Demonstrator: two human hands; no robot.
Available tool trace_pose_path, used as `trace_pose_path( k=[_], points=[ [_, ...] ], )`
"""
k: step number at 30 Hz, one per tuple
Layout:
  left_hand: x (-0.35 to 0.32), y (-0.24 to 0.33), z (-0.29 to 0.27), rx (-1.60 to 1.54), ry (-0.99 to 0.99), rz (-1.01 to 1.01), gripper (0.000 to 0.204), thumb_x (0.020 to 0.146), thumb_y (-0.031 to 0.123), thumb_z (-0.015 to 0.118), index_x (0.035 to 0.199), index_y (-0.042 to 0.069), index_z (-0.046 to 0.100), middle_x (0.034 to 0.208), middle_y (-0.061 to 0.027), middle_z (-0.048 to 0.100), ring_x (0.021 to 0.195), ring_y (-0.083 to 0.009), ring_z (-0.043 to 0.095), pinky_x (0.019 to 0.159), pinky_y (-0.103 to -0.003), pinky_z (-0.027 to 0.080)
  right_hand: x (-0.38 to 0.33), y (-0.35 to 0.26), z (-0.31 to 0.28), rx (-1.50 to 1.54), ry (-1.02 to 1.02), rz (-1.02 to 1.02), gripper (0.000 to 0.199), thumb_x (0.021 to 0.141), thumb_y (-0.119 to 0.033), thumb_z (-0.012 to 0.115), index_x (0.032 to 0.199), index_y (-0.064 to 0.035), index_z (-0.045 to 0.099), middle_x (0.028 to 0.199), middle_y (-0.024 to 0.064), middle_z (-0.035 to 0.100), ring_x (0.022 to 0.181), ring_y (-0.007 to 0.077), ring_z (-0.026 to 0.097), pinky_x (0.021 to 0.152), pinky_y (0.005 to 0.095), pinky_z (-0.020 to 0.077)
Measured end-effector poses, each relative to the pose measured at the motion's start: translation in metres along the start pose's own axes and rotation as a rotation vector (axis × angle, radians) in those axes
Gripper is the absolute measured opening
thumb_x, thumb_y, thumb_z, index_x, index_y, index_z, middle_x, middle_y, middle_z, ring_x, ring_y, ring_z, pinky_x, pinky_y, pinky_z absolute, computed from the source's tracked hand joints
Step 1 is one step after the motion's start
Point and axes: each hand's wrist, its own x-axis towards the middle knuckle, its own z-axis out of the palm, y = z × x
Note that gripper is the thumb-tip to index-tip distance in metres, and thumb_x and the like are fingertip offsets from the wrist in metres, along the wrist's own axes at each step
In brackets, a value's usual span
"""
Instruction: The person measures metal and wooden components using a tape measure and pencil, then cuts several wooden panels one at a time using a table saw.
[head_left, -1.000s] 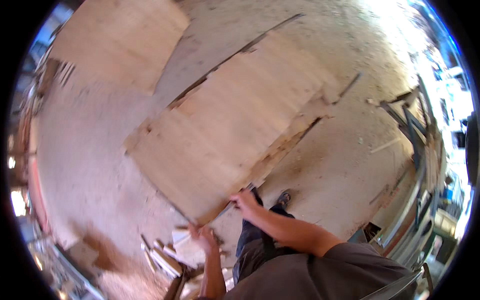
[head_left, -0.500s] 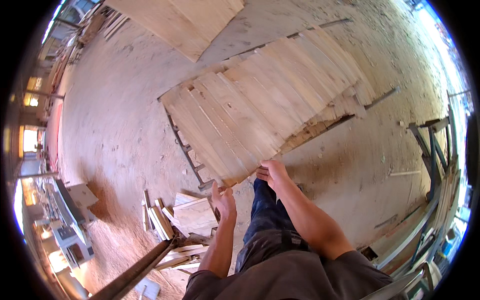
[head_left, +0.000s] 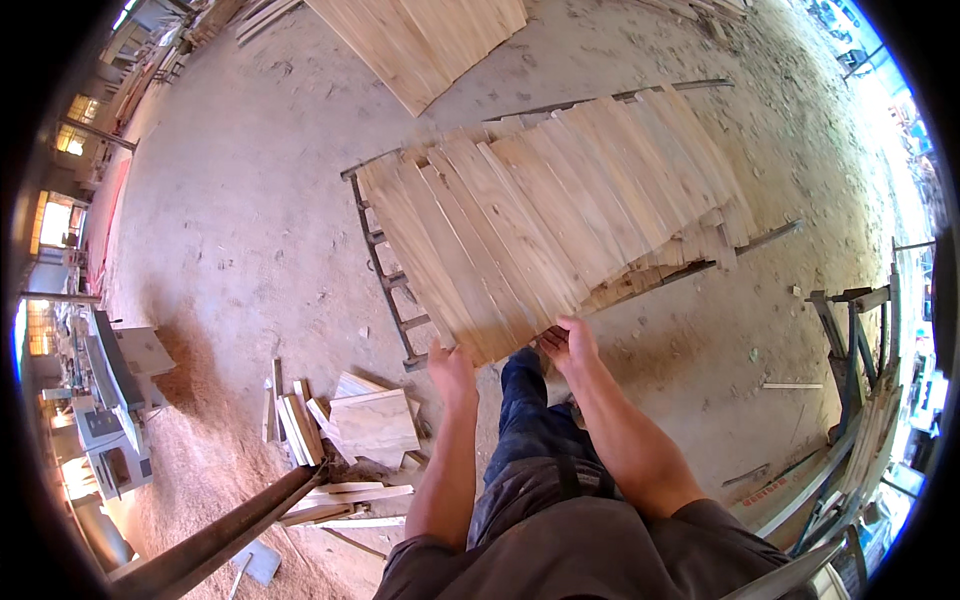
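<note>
Both hands working at the near ends of a row of pale planks laid side by side.

The wooden planks (head_left: 560,215) are lying across a metal rack (head_left: 385,270) above the dusty floor (head_left: 250,200); the right hand (head_left: 568,345) is closing its fingers on one board's near end; the left hand (head_left: 452,368) is hovering spread and empty just beside the edge; each board is looking stiff, long and fairly light, splintery, best gripped at its end; offcuts (head_left: 360,425) are lying nearby.

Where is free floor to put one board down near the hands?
Bare floor lies left of the metal rack, and more between the boards and the trestle. Beside the left hand, offcuts crowd the floor.
</note>
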Motion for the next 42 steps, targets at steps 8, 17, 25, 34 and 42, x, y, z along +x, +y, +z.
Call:
trace_pose_path(
  k=[8,17,25,34,42],
  points=[
    [-0.033,0.012,0.003,-0.310,-0.106,-0.200,0.050,0.086,0.003,0.071,0.132,-0.008,0.057,0.083,-0.0014,0.062,0.070,-0.0098,0.053,0.064,-0.027,0.043,-0.019,-0.029,0.002,0.214,0.188,-0.155,0.028,0.092,-0.021,0.069,0.114,-0.0058,0.062,0.103,0.0105,0.067,0.095,0.0274,0.067,0.079,0.0443,0.0577],
    [-0.120,-0.046,0.024,-0.036,-0.801,-0.454,0.025,0.096,0.009,0.066,0.117,-0.005,0.067,0.090,-0.0062,0.071,0.077,-0.0100,0.064,0.070,-0.024,0.050,0.000,-0.106,-0.147,0.209,0.148,-0.214,0.034,0.099,-0.021,0.063,0.127,-0.0023,0.058,0.122,0.0123,0.065,0.115,0.0322,0.063,0.099,0.0518,0.0512],
    [-0.067,0.004,0.031,0.509,-0.726,0.308,0.021,0.093,0.011,0.067,0.107,-0.004,0.068,0.095,-0.0095,0.072,0.084,-0.0179,0.065,0.076,-0.034,0.054,0.027,-0.138,-0.260,-0.166,0.508,-0.246,0.039,0.092,-0.021,0.072,0.125,-0.0028,0.063,0.123,0.0148,0.064,0.103,0.0260,0.062,0.091,0.0405,0.0494],
    [0.094,0.053,0.131,0.729,-0.669,0.598,0.062,0.088,0.018,0.067,0.141,-0.008,0.049,0.144,-0.0257,0.050,0.134,-0.0389,0.047,0.115,-0.046,0.037,-0.034,-0.011,-0.314,-0.100,0.697,-0.446,0.053,0.091,-0.016,0.064,0.140,-0.0018,0.050,0.079,-0.0010,0.053,0.064,0.0112,0.050,0.057,0.0272,0.0403],
    [0.102,0.059,0.229,0.809,-0.841,0.982,0.072,0.083,0.013,0.070,0.148,-0.002,0.043,0.145,-0.0244,0.049,0.136,-0.0387,0.044,0.117,-0.047,0.034,-0.099,0.101,-0.230,0.466,0.072,-0.079,0.036,0.086,-0.011,0.061,0.122,-0.0070,0.059,0.112,0.0090,0.067,0.109,0.0287,0.064,0.094,0.0483,0.0498]
  ],
)
